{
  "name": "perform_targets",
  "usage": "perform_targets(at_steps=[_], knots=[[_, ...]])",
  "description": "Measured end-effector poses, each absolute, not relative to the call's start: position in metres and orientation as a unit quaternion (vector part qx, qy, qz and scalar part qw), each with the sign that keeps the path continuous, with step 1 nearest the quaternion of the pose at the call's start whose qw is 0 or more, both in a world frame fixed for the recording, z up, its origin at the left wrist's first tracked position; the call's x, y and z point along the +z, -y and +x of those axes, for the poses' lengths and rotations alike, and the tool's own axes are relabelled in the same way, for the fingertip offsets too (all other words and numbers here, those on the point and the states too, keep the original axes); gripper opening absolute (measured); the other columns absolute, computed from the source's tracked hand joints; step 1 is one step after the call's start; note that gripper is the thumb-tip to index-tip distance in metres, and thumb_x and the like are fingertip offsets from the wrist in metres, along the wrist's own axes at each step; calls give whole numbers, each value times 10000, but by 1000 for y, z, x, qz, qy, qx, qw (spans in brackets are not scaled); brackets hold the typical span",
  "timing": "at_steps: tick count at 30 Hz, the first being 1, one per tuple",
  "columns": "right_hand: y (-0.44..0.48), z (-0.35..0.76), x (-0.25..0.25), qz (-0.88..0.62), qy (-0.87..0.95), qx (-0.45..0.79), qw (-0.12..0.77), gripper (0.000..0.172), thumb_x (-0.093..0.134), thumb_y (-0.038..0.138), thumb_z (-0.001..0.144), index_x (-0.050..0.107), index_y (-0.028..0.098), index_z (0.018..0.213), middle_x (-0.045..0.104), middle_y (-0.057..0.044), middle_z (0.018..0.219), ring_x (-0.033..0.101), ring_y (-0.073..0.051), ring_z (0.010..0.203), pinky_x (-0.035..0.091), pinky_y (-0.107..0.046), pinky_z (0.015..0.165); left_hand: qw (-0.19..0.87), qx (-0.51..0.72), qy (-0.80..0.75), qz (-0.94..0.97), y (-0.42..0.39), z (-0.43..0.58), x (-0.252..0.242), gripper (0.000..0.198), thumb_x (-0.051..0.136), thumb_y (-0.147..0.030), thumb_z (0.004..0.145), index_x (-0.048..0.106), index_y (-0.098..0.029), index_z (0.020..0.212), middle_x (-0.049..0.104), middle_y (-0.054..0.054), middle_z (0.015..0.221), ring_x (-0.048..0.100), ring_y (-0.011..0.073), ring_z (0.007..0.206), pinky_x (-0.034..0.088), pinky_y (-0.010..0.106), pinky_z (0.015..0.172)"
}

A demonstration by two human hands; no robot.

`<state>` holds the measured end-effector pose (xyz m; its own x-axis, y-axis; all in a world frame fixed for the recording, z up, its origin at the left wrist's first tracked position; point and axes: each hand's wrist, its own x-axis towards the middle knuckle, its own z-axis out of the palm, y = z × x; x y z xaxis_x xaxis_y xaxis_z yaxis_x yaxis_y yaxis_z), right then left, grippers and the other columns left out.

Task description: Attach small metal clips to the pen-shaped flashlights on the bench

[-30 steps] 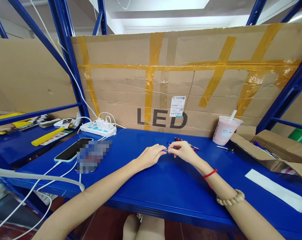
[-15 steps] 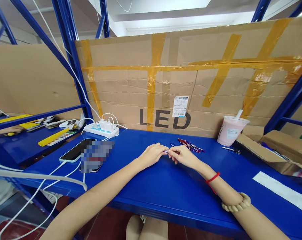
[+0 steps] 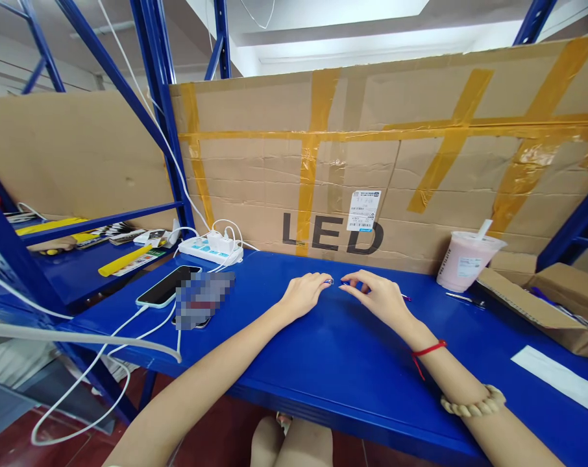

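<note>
Both my hands rest on the blue shelf top [image 3: 323, 363]. My left hand [image 3: 304, 293] is curled, its fingertips pinching a small blue pen part with a metal tip [image 3: 328, 281]. My right hand [image 3: 378, 296] lies a little to the right, fingers bent and pinched close to the same spot; what it holds is too small to make out. A few thin pens [image 3: 405, 298] lie just behind my right hand, mostly hidden by it. A red string and a bead bracelet sit on my right wrist.
A pink drink cup with a straw [image 3: 470, 261] stands at the back right beside an open cardboard box [image 3: 547, 305]. A phone [image 3: 168, 286] on a white cable and a power strip [image 3: 211, 250] lie at the left. A taped cardboard wall [image 3: 372, 162] closes the back.
The camera has turned left, so everything sits further right in view. My hands, which were touching at the fingertips, have come slightly apart, and the small part stays with the left fingers.
</note>
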<state>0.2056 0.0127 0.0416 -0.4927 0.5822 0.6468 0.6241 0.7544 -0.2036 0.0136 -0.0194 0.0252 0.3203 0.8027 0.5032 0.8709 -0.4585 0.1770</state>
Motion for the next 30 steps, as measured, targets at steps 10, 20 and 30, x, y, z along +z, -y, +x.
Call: perform_targets(at_steps=[10,20,30], knots=[[-13,206,39,-300,873,-102,372,357,424,460,879,703,237,864,668,-23,825,571,-91,559,360,-202,452,108,-237,510,-820,20,14,25,294,254,-298,962,502,-218,1097,620,11,1047,567,159,918,444,257,769],[-14,204,37,-275,879,-99,377,344,426,438,883,707,242,851,670,-24,798,591,-104,589,388,-209,470,90,-217,510,-827,19,15,25,318,225,-318,963,505,-232,1087,619,17,1001,563,164,883,439,265,749],[-18,204,33,-265,879,-108,382,340,439,441,877,706,234,840,666,-23,796,582,-98,568,397,-211,485,108,-189,506,-834,19,16,23,316,244,-318,959,511,-237,1108,618,18,968,562,171,872,435,273,748]])
